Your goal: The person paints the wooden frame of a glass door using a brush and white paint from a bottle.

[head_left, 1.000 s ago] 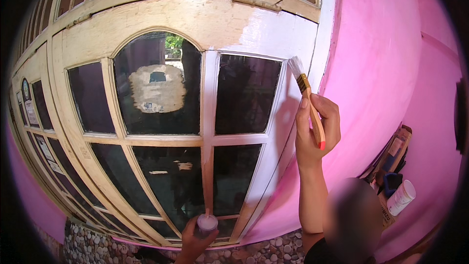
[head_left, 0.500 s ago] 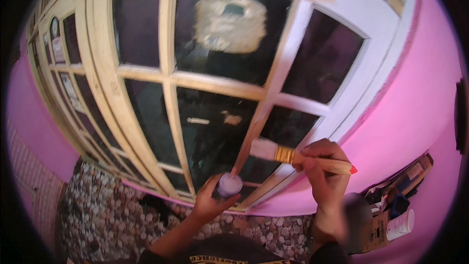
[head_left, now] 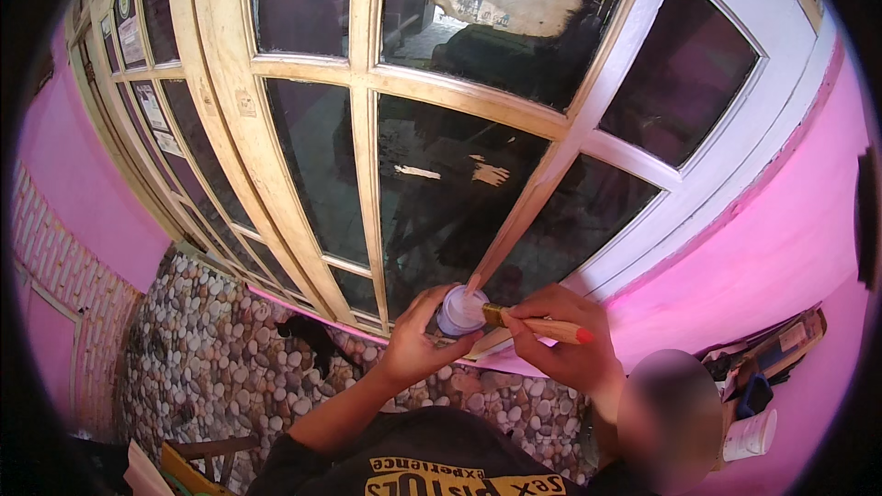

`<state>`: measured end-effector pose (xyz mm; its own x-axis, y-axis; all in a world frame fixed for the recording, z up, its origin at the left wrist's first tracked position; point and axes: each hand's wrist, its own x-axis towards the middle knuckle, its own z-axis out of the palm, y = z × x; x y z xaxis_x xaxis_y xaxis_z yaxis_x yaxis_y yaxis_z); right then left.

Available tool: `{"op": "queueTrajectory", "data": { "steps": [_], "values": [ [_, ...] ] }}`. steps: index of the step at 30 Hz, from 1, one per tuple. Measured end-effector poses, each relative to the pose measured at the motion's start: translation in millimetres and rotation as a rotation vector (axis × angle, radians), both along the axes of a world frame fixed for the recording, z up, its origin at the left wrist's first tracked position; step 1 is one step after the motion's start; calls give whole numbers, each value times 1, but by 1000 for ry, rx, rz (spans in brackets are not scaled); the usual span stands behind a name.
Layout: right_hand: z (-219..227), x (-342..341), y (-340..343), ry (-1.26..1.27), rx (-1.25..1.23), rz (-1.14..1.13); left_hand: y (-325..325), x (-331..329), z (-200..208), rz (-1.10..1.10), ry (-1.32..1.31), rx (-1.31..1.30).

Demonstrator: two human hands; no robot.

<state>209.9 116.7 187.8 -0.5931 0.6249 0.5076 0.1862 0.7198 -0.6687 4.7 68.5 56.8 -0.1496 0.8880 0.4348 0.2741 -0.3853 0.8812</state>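
My left hand (head_left: 413, 342) is wrapped round a small pale lilac cup (head_left: 451, 320) of whitish paint, held in front of the lower part of a windowed door frame. In my right hand (head_left: 581, 338) is a paintbrush (head_left: 549, 329) with a wooden handle, a red tip and a gold-coloured ferrule. Its bristles are at the mouth of the cup, partly in it. Just beyond the cup runs a wooden glazing bar (head_left: 511, 231), brownish low down and whiter higher up. White paint covers the frame on the right (head_left: 781, 96); the bars on the left (head_left: 365, 142) are cream-yellow.
Dark glass panes (head_left: 450, 220) fill the frame. A pink wall (head_left: 735, 257) lies to the right, with a white bucket (head_left: 749, 436) and piled things (head_left: 781, 349) along it. A black, cat-like shape (head_left: 317, 342) is on the pebbled floor (head_left: 216, 340). Something yellow (head_left: 188, 473) stands at lower left.
My right hand has brought the paintbrush down and left, from in front of the frame to the cup. The cup has shifted slightly right and up in view, and the view itself has tilted down.
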Motion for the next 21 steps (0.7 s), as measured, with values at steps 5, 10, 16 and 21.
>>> {"op": "queueTrajectory", "data": {
  "steps": [5, 10, 16, 21],
  "values": [
    [-3, -5, -1, -49, -10, 16, -3, -1, -3, 11, -2, 12],
    [-7, 2, 2, 31, 6, -55, -6, -3, -3, 18, -16, 17],
    [-12, 7, -2, 178, -285, -150, -8, -1, 3, 27, -6, 2],
    [-21, 8, -4, 339, -520, -162, -9, 2, 2, 36, -23, 20]
  ]
}}
